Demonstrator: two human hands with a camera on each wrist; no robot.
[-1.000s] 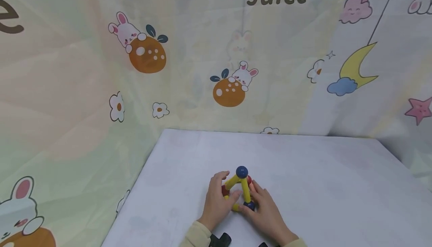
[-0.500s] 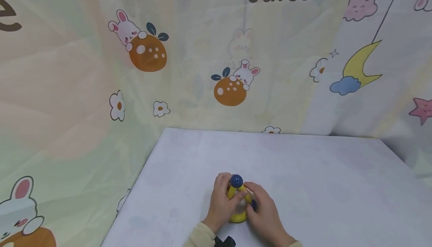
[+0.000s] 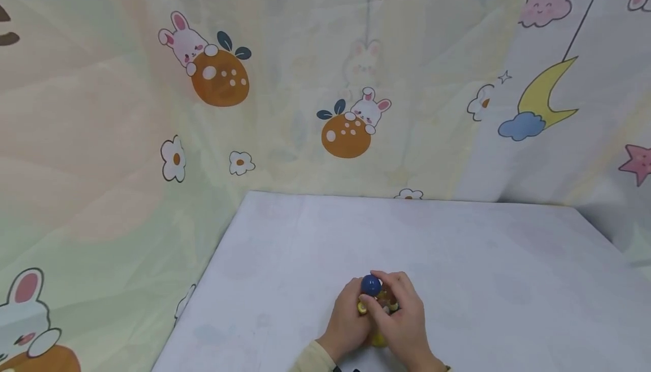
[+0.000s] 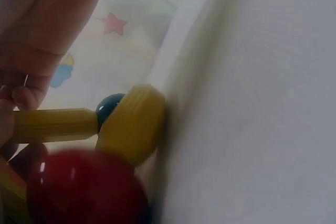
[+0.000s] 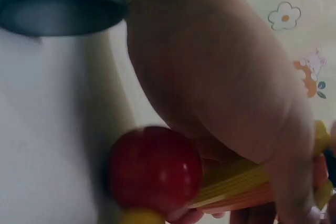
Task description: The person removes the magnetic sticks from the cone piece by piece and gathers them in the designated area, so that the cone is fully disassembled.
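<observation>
A magnetic ball-and-stick model of yellow sticks point(image 3: 378, 339) and coloured balls is between both hands, close over the table. My left hand point(image 3: 346, 321) grips it from the left. From the right, my right hand point(image 3: 411, 322) pinches the blue ball point(image 3: 371, 285) between thumb and forefinger at the top. A yellow stick's round end shows just below that ball. In the left wrist view a large red ball point(image 4: 86, 187), a yellow stick point(image 4: 55, 124) and a dark blue ball point(image 4: 106, 109) appear. The right wrist view shows a red ball point(image 5: 155, 171) beside yellow and orange sticks. Fingers hide much of the model.
The white table point(image 3: 285, 247) stretches behind and to both sides of the hands. A printed cloth backdrop point(image 3: 285, 89) hangs along its back and left. A dark cylindrical piece point(image 5: 63, 3) is at the upper left of the right wrist view.
The model is turned and lower, no longer showing its open triangular side. My left hand has shifted right, and my right hand has moved from its side up to the blue ball.
</observation>
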